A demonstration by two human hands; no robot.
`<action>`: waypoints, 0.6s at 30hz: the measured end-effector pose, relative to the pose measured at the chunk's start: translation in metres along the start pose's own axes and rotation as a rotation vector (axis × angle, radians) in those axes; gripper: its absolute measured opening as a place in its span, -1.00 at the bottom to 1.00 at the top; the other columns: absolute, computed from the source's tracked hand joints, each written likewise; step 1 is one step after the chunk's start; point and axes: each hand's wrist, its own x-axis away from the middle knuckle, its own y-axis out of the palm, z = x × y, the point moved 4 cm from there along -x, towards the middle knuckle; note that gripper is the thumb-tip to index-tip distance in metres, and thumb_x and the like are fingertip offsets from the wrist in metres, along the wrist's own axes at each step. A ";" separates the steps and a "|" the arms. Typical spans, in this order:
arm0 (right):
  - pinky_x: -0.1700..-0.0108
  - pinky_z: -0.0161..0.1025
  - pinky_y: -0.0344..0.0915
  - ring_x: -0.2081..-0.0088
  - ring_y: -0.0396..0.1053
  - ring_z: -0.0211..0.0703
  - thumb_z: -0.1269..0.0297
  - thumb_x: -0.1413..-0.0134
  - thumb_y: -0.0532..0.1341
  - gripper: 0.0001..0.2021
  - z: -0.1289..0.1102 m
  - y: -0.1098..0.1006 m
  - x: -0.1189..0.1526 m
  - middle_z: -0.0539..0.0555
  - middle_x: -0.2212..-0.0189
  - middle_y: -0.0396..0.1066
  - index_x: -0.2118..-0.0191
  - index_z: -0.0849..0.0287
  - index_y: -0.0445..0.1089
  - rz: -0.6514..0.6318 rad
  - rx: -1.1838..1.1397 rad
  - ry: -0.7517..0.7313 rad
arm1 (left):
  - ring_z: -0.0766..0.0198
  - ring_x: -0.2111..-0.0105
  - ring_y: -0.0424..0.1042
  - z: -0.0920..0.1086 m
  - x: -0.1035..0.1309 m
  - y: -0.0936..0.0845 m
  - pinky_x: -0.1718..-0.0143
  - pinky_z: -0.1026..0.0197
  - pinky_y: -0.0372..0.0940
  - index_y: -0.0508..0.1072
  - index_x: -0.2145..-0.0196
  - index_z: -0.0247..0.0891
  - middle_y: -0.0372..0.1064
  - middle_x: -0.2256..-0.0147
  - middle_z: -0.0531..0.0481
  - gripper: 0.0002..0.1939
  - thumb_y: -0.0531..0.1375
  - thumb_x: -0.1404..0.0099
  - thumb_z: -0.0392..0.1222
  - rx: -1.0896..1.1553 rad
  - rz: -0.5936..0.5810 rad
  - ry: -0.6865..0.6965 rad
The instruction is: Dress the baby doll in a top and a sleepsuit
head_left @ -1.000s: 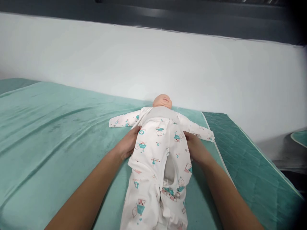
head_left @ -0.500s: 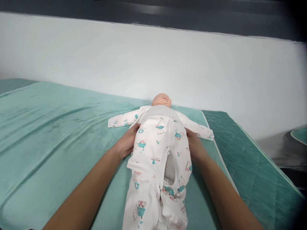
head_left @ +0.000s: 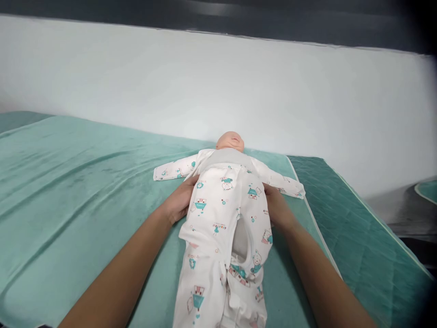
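A baby doll (head_left: 230,141) lies on its back, head toward the wall, its sleeved arms spread out. It wears printed white baby pants (head_left: 221,207), high over the torso, with an open crotch showing grey beneath. A white long-sleeved top (head_left: 177,167) with similar prints covers the arms. My left hand (head_left: 182,198) is closed at the left side of the pants near the waist, its fingertips tucked behind the cloth. At the opposite side, my right hand (head_left: 277,207) also grips the pants, fingers mostly hidden by the cloth.
A light green sheet (head_left: 85,196) with creases lies under the doll. On the right is a darker green quilted mat (head_left: 351,228) with a pale edge. A white wall (head_left: 218,86) rises directly behind the doll's head, with a dark band (head_left: 218,16) above.
Almost nothing differs. The lower part of the pants has shifted very slightly to the left, and both hands stay at the waist sides.
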 end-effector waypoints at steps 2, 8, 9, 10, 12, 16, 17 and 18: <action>0.25 -0.14 0.27 0.28 0.41 0.00 0.28 0.04 0.17 -0.76 0.002 0.001 -0.001 0.04 0.37 0.54 0.26 0.14 0.54 0.005 -0.035 -0.009 | 0.05 0.26 0.56 -0.001 -0.002 0.000 0.30 0.13 0.47 0.50 -0.03 -0.20 0.57 0.15 -0.13 -0.45 0.39 -0.04 -0.27 0.010 -0.017 -0.015; 0.28 -0.19 0.26 0.32 0.40 -0.08 0.30 0.05 0.18 -0.75 0.007 0.005 -0.004 0.02 0.37 0.55 0.24 0.14 0.54 0.012 -0.248 -0.011 | 0.01 0.24 0.57 0.003 -0.003 0.002 0.31 0.11 0.48 0.51 -0.02 -0.24 0.58 0.20 -0.15 -0.48 0.38 -0.06 -0.27 0.074 0.021 0.012; 0.29 -0.20 0.26 0.33 0.40 -0.09 0.31 0.05 0.18 -0.75 0.009 0.006 -0.005 0.01 0.37 0.55 0.23 0.14 0.54 0.018 -0.295 -0.013 | 0.01 0.24 0.56 0.004 -0.002 0.003 0.31 0.11 0.48 0.52 0.00 -0.25 0.58 0.20 -0.16 -0.51 0.37 -0.07 -0.25 0.088 0.024 0.006; 0.30 -0.20 0.26 0.34 0.39 -0.11 0.31 0.06 0.19 -0.74 0.010 0.007 -0.006 0.01 0.37 0.54 0.22 0.14 0.53 0.025 -0.340 -0.016 | 0.00 0.24 0.56 0.004 -0.002 0.004 0.31 0.10 0.48 0.53 0.02 -0.26 0.58 0.20 -0.16 -0.53 0.37 -0.08 -0.24 0.100 0.024 -0.004; 0.30 -0.21 0.27 0.34 0.39 -0.12 0.32 0.09 0.20 -0.74 0.013 0.009 -0.009 0.01 0.37 0.54 0.22 0.14 0.53 0.038 -0.410 -0.021 | -0.01 0.23 0.56 0.004 -0.003 0.005 0.30 0.10 0.47 0.54 0.04 -0.25 0.58 0.20 -0.16 -0.56 0.36 -0.08 -0.22 0.117 0.024 -0.024; 0.23 -0.20 0.29 0.28 0.41 -0.09 0.31 0.12 0.22 -0.75 0.011 0.010 -0.009 0.03 0.32 0.56 0.24 0.14 0.53 0.067 -0.414 -0.029 | -0.01 0.19 0.55 0.004 -0.004 0.006 0.26 0.10 0.47 0.50 -0.02 -0.21 0.57 0.16 -0.14 -0.49 0.37 -0.06 -0.25 0.124 0.020 -0.005; 0.22 -0.19 0.29 0.27 0.41 -0.08 0.30 0.11 0.22 -0.75 0.009 0.009 -0.009 0.03 0.30 0.56 0.24 0.14 0.52 0.070 -0.388 -0.022 | 0.00 0.18 0.54 0.005 -0.004 0.006 0.24 0.10 0.47 0.49 -0.04 -0.19 0.56 0.15 -0.13 -0.46 0.38 -0.05 -0.26 0.116 0.015 0.010; 0.22 -0.19 0.29 0.26 0.41 -0.07 0.29 0.11 0.22 -0.75 0.008 0.009 -0.008 0.03 0.30 0.56 0.24 0.14 0.52 0.071 -0.352 -0.012 | 0.01 0.17 0.54 0.005 -0.004 0.007 0.23 0.11 0.46 0.48 -0.05 -0.18 0.56 0.14 -0.13 -0.43 0.38 -0.04 -0.27 0.102 0.009 0.023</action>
